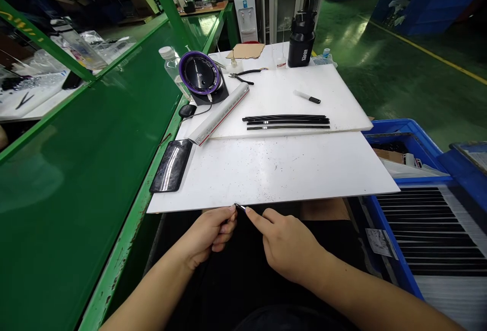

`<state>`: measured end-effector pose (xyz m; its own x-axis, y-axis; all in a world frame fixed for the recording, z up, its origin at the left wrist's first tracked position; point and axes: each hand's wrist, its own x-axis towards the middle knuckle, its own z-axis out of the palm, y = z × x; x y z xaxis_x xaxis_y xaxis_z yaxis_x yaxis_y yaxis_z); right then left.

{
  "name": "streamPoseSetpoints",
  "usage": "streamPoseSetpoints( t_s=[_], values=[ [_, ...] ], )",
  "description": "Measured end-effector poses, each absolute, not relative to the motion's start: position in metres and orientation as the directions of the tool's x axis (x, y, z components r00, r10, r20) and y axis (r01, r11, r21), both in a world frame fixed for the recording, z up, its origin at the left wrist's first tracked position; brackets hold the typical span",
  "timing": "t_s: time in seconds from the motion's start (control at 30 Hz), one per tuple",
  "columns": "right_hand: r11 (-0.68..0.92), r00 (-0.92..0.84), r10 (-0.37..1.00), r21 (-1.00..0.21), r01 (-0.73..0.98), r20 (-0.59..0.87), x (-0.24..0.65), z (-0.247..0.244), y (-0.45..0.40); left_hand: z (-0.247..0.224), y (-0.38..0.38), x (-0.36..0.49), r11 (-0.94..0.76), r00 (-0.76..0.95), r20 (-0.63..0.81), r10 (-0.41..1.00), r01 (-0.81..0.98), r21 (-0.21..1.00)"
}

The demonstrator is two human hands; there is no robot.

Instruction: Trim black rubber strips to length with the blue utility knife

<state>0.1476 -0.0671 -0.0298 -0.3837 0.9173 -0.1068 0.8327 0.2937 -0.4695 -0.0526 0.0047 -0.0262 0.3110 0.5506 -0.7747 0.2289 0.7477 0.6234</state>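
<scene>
In front of the table's near edge, my left hand [213, 233] is closed, its thumb and forefinger pinching the end of a thin black piece [240, 207]. A bright glint shows on that small piece, and most of it is hidden. My right hand [286, 242] points its forefinger at the piece's other end, with the fingertip on or very near it. The other right fingers are curled in; what they hold, if anything, is hidden. On the white board [342, 103] beyond lie several black strips [287, 119], side by side. Farther back is a pen-like tool [306, 97] with a black end.
A black phone-like slab [172, 166] and a long white box [220, 113] lie on the table's left. Pliers [247, 74], a purple-rimmed fan [200, 72] and a black flask [301, 42] stand or lie behind. Blue crates [407, 265] with black strips sit at right.
</scene>
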Motion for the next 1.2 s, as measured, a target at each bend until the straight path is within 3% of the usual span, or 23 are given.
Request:
streamPoseSetpoints(
  t_s=[0.23,0.53,0.8,1.07,1.2],
  values=[
    [0.277,-0.371,0.925,-0.520,0.808,-0.084,0.146,-0.029,-0.067,-0.026,0.004,-0.051,0.757,0.298,-0.784,0.545,0.228,0.612],
    [0.365,-0.417,0.908,-0.390,0.845,-0.054,0.144,-0.039,-0.072,-0.026,0.005,-0.053,0.751,0.311,-0.784,0.537,0.246,0.612],
    [0.324,-0.391,0.919,-0.489,0.810,-0.040,0.151,-0.037,-0.067,-0.029,0.008,-0.056,0.751,0.321,-0.786,0.528,0.255,0.609],
    [0.363,-0.419,0.906,-0.404,0.840,-0.057,0.147,-0.043,-0.071,-0.027,0.009,-0.056,0.754,0.328,-0.789,0.519,0.260,0.604],
    [0.326,-0.396,0.916,-0.458,0.827,-0.063,0.149,-0.042,-0.070,-0.028,0.009,-0.057,0.748,0.323,-0.788,0.523,0.268,0.607]
  ],
)
